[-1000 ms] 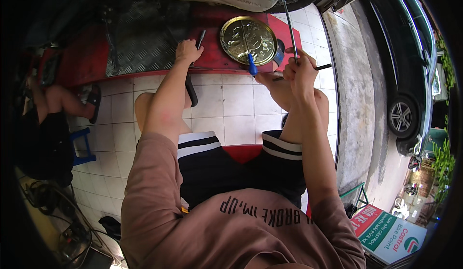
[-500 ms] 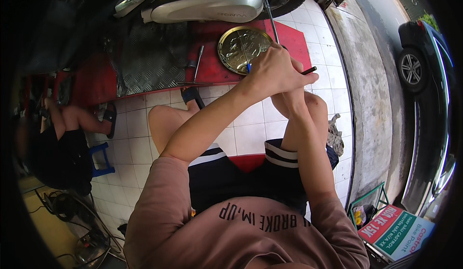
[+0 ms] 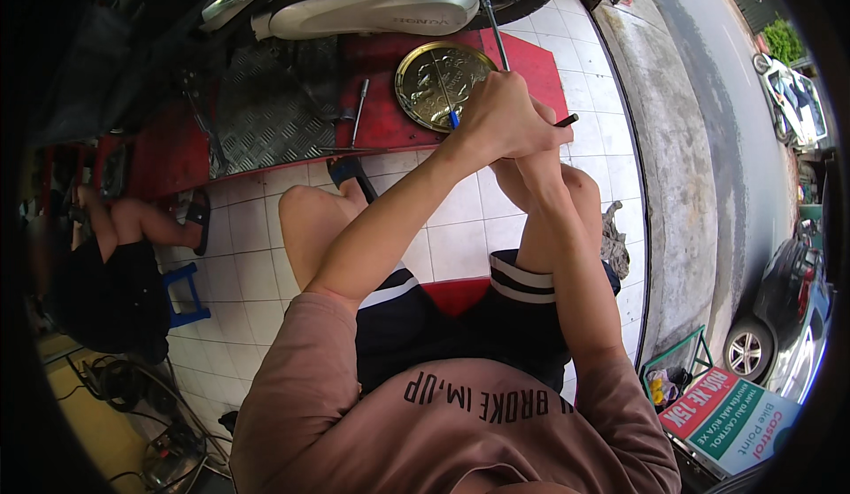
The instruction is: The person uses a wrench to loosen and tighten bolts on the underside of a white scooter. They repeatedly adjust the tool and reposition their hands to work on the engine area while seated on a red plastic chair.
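Note:
My left hand is closed around the handle end of a long-shafted wrench, which looks like a T-handle one. Its shaft runs up to the underside of a scooter beside the rear wheel. Below and partly behind it, my right hand grips the same handle, its fingers mostly hidden. A dark bar end sticks out past the hands on the right. Just left of them, a round golden tray lies on a red platform. A thin tool with a blue handle rests in the tray.
A metal socket tool lies left of the tray, near the platform's edge. Farther left, another person sits near a blue stool. A crumpled rag is on the tiles by my right knee. A signboard stands lower right.
My hands and the wrench handle appear slightly higher and further left, with both hands still gripping. Out on the road, the dark car appears lower and a white car has come into view.

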Motion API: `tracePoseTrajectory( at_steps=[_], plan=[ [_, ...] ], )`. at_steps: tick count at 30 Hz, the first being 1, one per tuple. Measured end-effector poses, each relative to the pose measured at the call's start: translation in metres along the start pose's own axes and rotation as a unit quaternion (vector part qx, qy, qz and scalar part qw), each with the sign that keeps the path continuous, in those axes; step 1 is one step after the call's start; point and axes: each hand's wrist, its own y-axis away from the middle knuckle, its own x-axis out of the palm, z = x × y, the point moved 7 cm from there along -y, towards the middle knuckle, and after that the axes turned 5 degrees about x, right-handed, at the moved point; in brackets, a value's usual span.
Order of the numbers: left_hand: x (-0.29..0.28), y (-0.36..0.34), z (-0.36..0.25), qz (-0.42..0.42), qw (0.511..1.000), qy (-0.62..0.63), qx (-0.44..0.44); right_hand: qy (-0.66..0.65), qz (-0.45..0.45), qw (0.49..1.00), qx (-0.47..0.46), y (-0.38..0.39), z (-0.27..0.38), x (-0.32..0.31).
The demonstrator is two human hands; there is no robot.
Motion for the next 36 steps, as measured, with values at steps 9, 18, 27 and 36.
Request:
tracePoseTrajectory(
  at_steps=[9,18,27,36],
  plan=[
    [0.015,-0.011,0.005,-0.095,0.985,0.069,0.129,0.386,-0.08,0.917,-0.064,0.005,0.073,0.004],
    [0.008,-0.008,0.019,-0.138,0.968,0.073,0.194,0.456,-0.101,0.881,-0.078,0.004,0.065,0.007],
    [0.006,-0.009,0.036,-0.116,0.951,0.161,0.237,0.339,-0.063,0.936,-0.07,0.008,0.029,-0.012],
    [0.012,-0.004,0.05,-0.071,0.944,0.183,0.264,0.413,-0.123,0.902,-0.005,0.024,0.029,-0.015]
  ],
)
